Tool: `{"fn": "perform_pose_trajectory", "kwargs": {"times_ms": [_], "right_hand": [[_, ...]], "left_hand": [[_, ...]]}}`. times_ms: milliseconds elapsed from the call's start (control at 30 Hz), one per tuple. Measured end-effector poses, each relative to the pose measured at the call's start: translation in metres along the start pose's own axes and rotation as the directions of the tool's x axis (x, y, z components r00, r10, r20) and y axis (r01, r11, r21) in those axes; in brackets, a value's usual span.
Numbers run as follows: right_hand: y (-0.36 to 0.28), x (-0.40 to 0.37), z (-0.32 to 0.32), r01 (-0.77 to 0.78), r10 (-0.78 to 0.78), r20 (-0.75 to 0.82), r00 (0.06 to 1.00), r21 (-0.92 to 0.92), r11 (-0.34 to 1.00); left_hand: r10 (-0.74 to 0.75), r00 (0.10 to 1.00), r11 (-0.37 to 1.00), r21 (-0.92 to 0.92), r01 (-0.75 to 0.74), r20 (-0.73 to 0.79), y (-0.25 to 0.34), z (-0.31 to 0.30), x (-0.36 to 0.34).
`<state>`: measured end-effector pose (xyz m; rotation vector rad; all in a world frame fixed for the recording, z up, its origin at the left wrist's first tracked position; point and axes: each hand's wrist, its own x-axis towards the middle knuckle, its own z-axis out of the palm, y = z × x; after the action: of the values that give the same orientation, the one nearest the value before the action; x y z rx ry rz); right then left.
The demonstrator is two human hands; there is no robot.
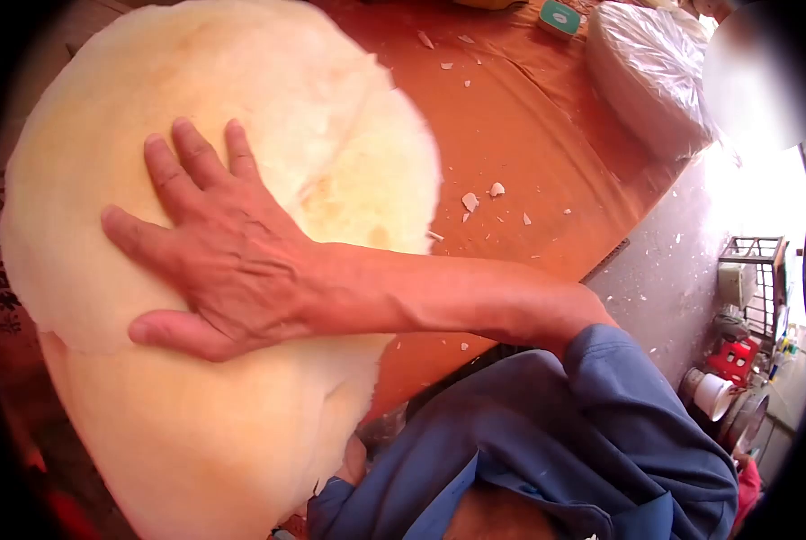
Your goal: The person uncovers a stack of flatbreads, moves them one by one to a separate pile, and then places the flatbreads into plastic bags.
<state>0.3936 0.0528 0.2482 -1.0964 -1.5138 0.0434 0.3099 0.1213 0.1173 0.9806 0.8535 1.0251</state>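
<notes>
Cream-yellow, thick, ragged-edged rounded slab (331, 99) takes up most of the left side, tilted or bulging toward the camera; it covers part of the orange-covered worktop (547, 135) and blocks the view of what is under it; a second lobe or layer shows at its lower part, can't tell if joined. Right hand (241, 261) lies palm down on the slab, open wide, fingers and thumb spread, gripping nothing; its forearm crosses over the slab's right edge and the worktop. Left hand mostly hidden; only a patch of skin (355, 457) shows by the slab's lower right edge, near the blue fabric shirt (529, 405); can't tell how open it is or what it holds.

Slab surface looks matte, slightly mottled, with soft folds and darker yellow patches; edge thin and uneven in places. White broken flakes (470, 202) are scattered on the smooth orange cover, right of the slab; farther back, a small green-and-white box (559, 18) sits near a bulky beige block wrapped in clear, wrinkled plastic (650, 76) at the worktop's edge. Grey floor (646, 243) beyond, specked with white bits; dark metal-barred rack (763, 261), red plastic item (733, 360) and white round container (713, 394) at far right; blown-out light above them.
</notes>
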Motion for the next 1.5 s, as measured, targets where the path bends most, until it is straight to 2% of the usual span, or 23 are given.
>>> {"fn": "perform_pose_trajectory", "kwargs": {"times_ms": [33, 133, 200, 267, 300, 333, 367, 433, 467, 500, 533, 600, 700, 733, 833, 900, 933, 1033, 1100, 1233, 1400, 1433, 1500], "right_hand": [[-0.005, 0.01, 0.002, -0.016, 0.023, -0.095, 0.995, 0.081, 0.997], [-0.004, 0.033, -0.009, -0.189, 0.203, 0.023, 0.979, 0.487, 0.853], [0.006, 0.032, -0.029, -0.283, 0.316, 0.12, 0.941, 0.791, 0.542], [0.042, 0.001, -0.036, -0.223, 0.372, 0.167, 0.913, 0.968, 0.113], [0.07, -0.032, -0.048, -0.238, 0.423, 0.205, 0.883, 0.971, 0.026], [0.098, -0.081, -0.071, -0.274, 0.527, 0.201, 0.826, 0.96, 0.063], [0.12, -0.132, -0.094, -0.334, 0.634, 0.156, 0.758, 0.927, 0.171], [0.166, -0.244, -0.145, -0.59, 0.789, -0.071, 0.61, 0.624, 0.513], [0.162, -0.283, -0.191, -0.818, 0.876, 0.045, 0.48, 0.385, 0.428], [0.149, -0.296, -0.219, -0.597, 1.0, -0.007, 0.02, 0.802, 0.018], [0.125, -0.305, -0.247, -0.605, 0.996, -0.083, 0.012, 0.793, 0.074], [0.096, -0.314, -0.288, -0.806, 0.959, -0.267, 0.092, 0.545, 0.23], [0.089, -0.304, -0.315, -0.844, 0.924, -0.351, 0.155, 0.439, 0.308], [0.092, -0.295, -0.312, -0.863, 0.935, -0.309, 0.172, 0.41, 0.294], [0.096, -0.259, -0.26, -0.839, 0.841, -0.104, 0.531, 0.075, 0.539], [0.079, -0.23, -0.208, -0.623, 0.657, 0.186, 0.73, -0.215, 0.752], [0.073, -0.217, -0.187, -0.372, 0.485, 0.375, 0.79, -0.336, 0.865], [0.07, -0.21, -0.147, 0.083, 0.235, 0.614, 0.754, -0.444, 0.892], [0.084, -0.217, -0.146, 0.06, 0.239, 0.631, 0.738, -0.414, 0.908], [0.1, -0.21, -0.164, 0.058, 0.171, 0.682, 0.711, -0.3, 0.952], [0.103, -0.193, -0.165, 0.066, 0.117, 0.524, 0.844, -0.317, 0.946], [0.103, -0.196, -0.161, 0.051, 0.141, 0.518, 0.843, -0.339, 0.94], [0.106, -0.197, -0.158, 0.131, 0.126, 0.638, 0.76, -0.34, 0.931]], "left_hand": [[0.062, 0.998, 0.995, 0.08, -0.065, 0.032, 0.029, 0.01, 0.007], [0.21, 0.968, 0.93, 0.277, -0.242, 0.14, 0.104, 0.045, 0.017], [0.238, 0.948, 0.866, 0.396, -0.305, 0.211, 0.134, 0.066, 0.014], [0.219, 0.943, 0.799, 0.508, -0.321, 0.251, 0.137, 0.08, 0.002], [0.189, 0.944, 0.758, 0.57, -0.316, 0.272, 0.131, 0.08, -0.009], [0.156, 0.944, 0.707, 0.634, -0.313, 0.292, 0.118, 0.077, -0.02], [0.127, 0.944, 0.654, 0.69, -0.31, 0.303, 0.104, 0.072, -0.031], [0.19, 0.903, 0.529, 0.735, -0.425, 0.386, 0.065, 0.06, -0.06], [0.157, 0.93, 0.605, 0.712, -0.357, 0.333, 0.048, 0.052, -0.081], [0.134, 0.95, 0.678, 0.673, -0.295, 0.282, 0.031, 0.047, -0.096], [0.125, 0.963, 0.694, 0.673, -0.257, 0.239, 0.011, 0.038, -0.104], [-0.032, 0.993, 0.833, 0.553, -0.037, 0.115, -0.028, 0.005, -0.134], [-0.144, 0.989, 0.85, 0.51, 0.133, -0.018, -0.079, -0.019, -0.168], [-0.144, 0.987, 0.858, 0.488, 0.161, -0.072, -0.085, -0.013, -0.18], [-0.375, 0.921, 0.913, 0.127, 0.387, -0.109, -0.095, 0.012, -0.191], [-0.395, 0.918, 0.919, 0.001, 0.395, -0.038, -0.113, 0.019, -0.186], [-0.392, 0.917, 0.92, -0.032, 0.391, -0.073, -0.117, 0.026, -0.187], [-0.354, 0.921, 0.915, -0.264, 0.306, -0.16, -0.112, 0.038, -0.191], [-0.396, 0.896, 0.874, -0.381, 0.3, -0.202, -0.108, 0.043, -0.194], [-0.413, 0.9, 0.861, -0.382, 0.336, -0.137, -0.11, 0.045, -0.19], [-0.313, 0.95, 0.708, -0.671, 0.221, -0.018, -0.11, 0.07, -0.18], [-0.29, 0.957, 0.659, -0.725, 0.199, -0.002, -0.111, 0.075, -0.178], [-0.271, 0.96, 0.75, -0.64, 0.166, -0.07, -0.118, 0.084, -0.174]]}}
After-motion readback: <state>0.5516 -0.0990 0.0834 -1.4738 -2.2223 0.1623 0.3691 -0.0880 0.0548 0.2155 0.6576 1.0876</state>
